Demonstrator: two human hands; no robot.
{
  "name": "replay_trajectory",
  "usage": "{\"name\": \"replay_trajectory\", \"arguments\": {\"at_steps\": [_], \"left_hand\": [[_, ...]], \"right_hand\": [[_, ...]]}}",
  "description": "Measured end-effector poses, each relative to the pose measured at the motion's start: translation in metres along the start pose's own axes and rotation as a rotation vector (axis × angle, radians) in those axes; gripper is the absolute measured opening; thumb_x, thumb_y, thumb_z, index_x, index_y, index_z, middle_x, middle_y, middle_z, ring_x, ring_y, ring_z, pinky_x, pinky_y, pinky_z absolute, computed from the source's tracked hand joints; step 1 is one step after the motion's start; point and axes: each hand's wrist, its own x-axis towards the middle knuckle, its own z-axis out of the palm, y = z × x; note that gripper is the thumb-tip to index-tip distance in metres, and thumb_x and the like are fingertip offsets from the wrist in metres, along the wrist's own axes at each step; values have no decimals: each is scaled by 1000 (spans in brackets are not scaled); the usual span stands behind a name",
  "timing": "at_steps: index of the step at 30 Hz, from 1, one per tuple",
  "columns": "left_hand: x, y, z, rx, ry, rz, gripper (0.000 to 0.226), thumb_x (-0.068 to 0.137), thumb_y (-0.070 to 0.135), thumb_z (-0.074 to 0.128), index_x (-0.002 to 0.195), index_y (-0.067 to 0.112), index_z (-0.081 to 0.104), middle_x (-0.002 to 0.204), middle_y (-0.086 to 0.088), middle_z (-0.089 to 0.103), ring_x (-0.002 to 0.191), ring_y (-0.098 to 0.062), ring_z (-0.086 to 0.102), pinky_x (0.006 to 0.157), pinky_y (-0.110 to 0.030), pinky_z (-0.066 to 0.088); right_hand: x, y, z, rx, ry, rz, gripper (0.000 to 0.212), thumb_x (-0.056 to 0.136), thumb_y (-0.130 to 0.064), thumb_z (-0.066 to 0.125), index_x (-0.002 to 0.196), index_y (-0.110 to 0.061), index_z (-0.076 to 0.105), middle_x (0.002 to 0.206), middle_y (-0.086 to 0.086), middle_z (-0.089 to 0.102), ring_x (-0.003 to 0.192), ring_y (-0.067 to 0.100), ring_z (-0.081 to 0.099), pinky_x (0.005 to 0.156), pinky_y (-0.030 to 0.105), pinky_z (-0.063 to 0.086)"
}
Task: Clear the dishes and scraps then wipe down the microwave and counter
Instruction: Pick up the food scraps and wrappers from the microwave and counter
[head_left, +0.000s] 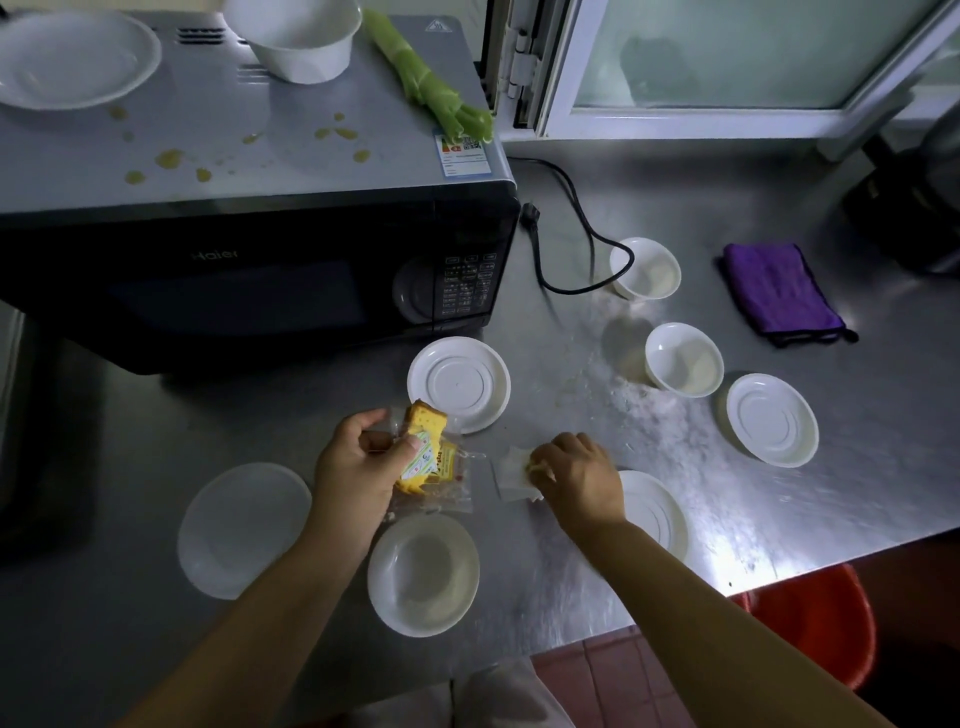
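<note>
A yellow sponge cake slice in a clear printed wrapper (423, 457) is gripped by the curled left hand (358, 460). A crumpled white paper scrap (511, 475) is pinched by the right hand (582, 478) on the steel counter (857, 499), amid white plastic bowls and plates, near the black microwave (249, 280).

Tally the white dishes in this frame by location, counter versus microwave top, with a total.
On the counter: 7
On the microwave top: 2
Total: 9
</note>
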Motion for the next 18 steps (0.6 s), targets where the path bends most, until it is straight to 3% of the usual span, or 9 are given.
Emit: {"name": "replay_trajectory", "arguments": {"at_steps": [6, 12, 15, 18], "left_hand": [[4, 0, -1, 28, -11, 6, 37, 78, 12, 71, 110, 21, 54, 93, -3, 64, 81, -16, 65, 68, -31, 52], [9, -5, 1, 49, -27, 14, 34, 77, 14, 73, 105, 26, 56, 93, -3, 65, 81, -18, 66, 70, -35, 54], [12, -9, 1, 46, -38, 16, 33, 77, 15, 73, 99, 33, 57, 92, -2, 65, 81, -18, 66, 67, -36, 55], [15, -11, 1, 55, -49, 25, 33, 77, 16, 73, 94, 39, 56, 92, 0, 65, 82, -18, 67, 67, -35, 54]], "right_hand": [[-4, 7, -4, 32, -17, 38, 36, 79, -32, 72, 109, -14, 67, 111, 8, 63, 99, 29, 55, 83, 34, 43], [6, 13, -4, -75, -134, 56, 46, 84, -46, 60, 127, -31, 53, 128, -3, 52, 113, 22, 43, 94, 33, 29], [9, 10, -2, -101, -129, 34, 36, 88, -42, 57, 123, -36, 56, 119, -4, 55, 107, 20, 47, 90, 32, 27], [10, 6, 1, -105, -98, -3, 29, 86, -31, 62, 115, -28, 64, 106, 1, 61, 95, 24, 54, 85, 33, 31]]}}
